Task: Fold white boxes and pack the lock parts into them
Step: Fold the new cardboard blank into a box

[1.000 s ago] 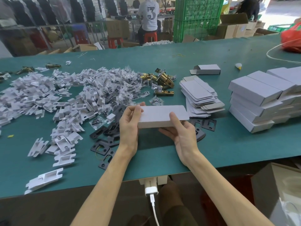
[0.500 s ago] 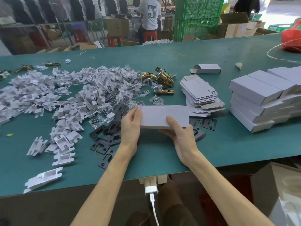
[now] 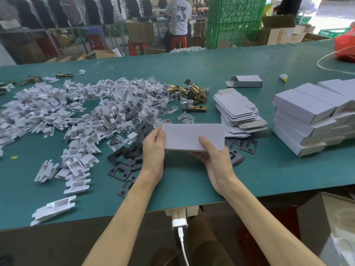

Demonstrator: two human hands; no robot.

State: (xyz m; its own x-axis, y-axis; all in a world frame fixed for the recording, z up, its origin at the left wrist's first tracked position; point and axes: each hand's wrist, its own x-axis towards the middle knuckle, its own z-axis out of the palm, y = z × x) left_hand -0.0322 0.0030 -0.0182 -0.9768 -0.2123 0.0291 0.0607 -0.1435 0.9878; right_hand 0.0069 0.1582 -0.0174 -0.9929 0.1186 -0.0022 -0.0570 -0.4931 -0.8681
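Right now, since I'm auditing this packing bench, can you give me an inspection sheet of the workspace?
Surface: green table, parts spread across its left half.
Job's things: white box held in both hands; flat blanks stacked beside folded boxes; black plates, brass latches.
Clutter: heap of white inserts, screw bags.
Hands: left hand grips box's left end; right hand holds its right end.
Cables: white cable hangs below table edge.
Surroundings: green crates, seated person.

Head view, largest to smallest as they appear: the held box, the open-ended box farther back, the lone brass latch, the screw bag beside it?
1. Held box, nearest the camera.
2. Open-ended box, farther off, so true size may match.
3. Brass latch and screw bag look alike; unranked.
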